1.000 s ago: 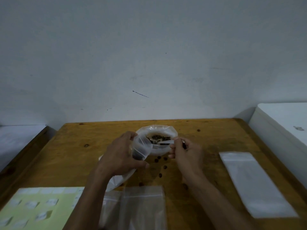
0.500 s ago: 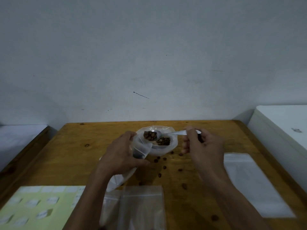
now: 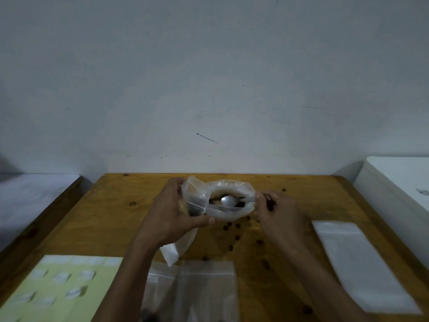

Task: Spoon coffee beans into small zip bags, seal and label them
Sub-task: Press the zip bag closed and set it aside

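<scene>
My left hand (image 3: 171, 214) holds a small clear zip bag (image 3: 193, 201) with its mouth open, some beans dark at its bottom. Right beside it stands a larger open plastic bag of coffee beans (image 3: 232, 210) on the wooden table (image 3: 111, 205). My right hand (image 3: 278, 212) grips the handle of a metal spoon (image 3: 228, 201), whose bowl lies empty inside the bean bag. Several loose beans (image 3: 232, 227) are scattered on the table in front of the bag.
Empty zip bags (image 3: 204, 291) lie at the near edge between my arms. A green label sheet (image 3: 62, 291) sits near left, a flat white bag (image 3: 362, 268) at the right. A white box (image 3: 401, 182) stands off the table's right side.
The spoon, loaded with beans half a second ago, is back in the bean bag and empty. My left hand has raised the small zip bag slightly.
</scene>
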A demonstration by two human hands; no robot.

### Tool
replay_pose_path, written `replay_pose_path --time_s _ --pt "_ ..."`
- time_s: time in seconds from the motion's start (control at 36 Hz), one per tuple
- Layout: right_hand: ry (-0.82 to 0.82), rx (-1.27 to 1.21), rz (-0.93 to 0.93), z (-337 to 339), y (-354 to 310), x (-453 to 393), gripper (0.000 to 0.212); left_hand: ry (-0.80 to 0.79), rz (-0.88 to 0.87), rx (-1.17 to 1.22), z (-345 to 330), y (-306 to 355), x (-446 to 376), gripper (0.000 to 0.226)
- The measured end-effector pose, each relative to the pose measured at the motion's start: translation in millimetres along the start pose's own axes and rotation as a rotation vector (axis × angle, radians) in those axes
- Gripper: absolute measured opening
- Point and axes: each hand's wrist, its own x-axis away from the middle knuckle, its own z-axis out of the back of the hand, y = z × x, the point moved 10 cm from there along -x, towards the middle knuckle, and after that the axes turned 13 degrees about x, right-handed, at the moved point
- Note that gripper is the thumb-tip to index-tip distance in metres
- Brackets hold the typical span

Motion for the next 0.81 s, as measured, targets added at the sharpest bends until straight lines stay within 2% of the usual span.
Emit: replay_pose_path --time_s 0.06,0.14,0.19,0.28,0.36,0.47,0.53,0.61,0.69,0.81 --pt "-0.021 0.075 -0.007 -7 4 -2 0.023 0.039 -0.019 0.037 7 7 4 0.109" --pt "0.073 0.26 0.1 1 -16 1 0.036 0.114 -0.048 0.084 18 16 8 0.104" --pt "0.09 0.186 0.215 8 -45 8 0.04 0.169 -0.065 0.115 25 20 11 0.102" --pt "-0.048 0.06 0.304 3 -88 16 0.044 0.213 -0.09 0.154 29 26 16 0.105" --pt "-0.111 -0.053 0.374 -4 -121 21 0.034 0.22 -0.095 0.204 31 30 22 0.11" --pt "0.005 -0.022 0.43 3 -138 18 0.016 0.252 -0.091 0.233 47 28 29 0.114" --pt "0.075 -0.024 0.426 11 -137 16 0.012 0.275 -0.082 0.351 57 23 33 0.098" --pt "0.173 -0.056 0.433 21 -135 14 0.01 0.305 -0.102 0.521 67 22 38 0.052" --pt "0.176 -0.074 0.469 24 -136 14 0.009 0.398 -0.164 0.605 79 23 39 0.013" --pt "0.217 -0.092 0.511 33 -137 17 0.011 0.433 -0.197 0.697 84 24 40 0.01"
